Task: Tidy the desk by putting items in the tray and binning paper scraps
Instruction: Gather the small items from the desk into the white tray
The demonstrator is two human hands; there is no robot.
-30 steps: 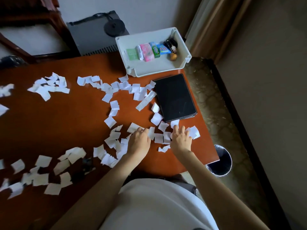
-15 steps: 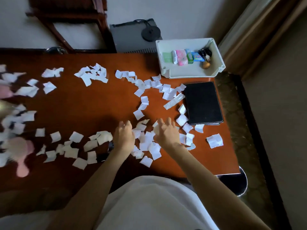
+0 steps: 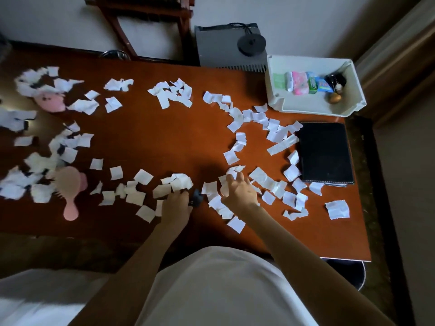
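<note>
Bin (image 3: pixel 346 271) half hidden beneath desk (image 3: pixel 164 142)

One wide-angle view, worn at head height, looks forward and steeply down across the wooden desk (image 3: pixel 164 142). The desk sits close below; the wall (image 3: pixel 58 20) edges the top.

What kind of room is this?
Probably a room in a home or hotel, maybe a bedroom: there is a wooden desk, a pink hairbrush lying on it, and a curtain in the corner.

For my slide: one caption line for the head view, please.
Left hand and right hand touch paper scraps on a desk; a white tray and black notebook lie nearby.
</note>
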